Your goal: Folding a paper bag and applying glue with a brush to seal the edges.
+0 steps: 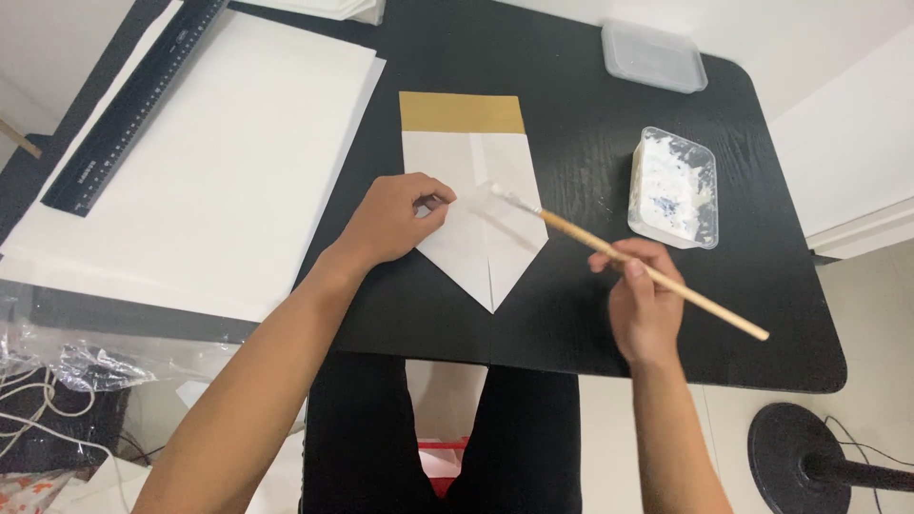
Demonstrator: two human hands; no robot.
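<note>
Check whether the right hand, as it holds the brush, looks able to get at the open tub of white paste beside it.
Probably yes. The right hand holds the brush just left of the tub, which stands open, its lid set apart, and nothing lies between them on the black table.
</note>
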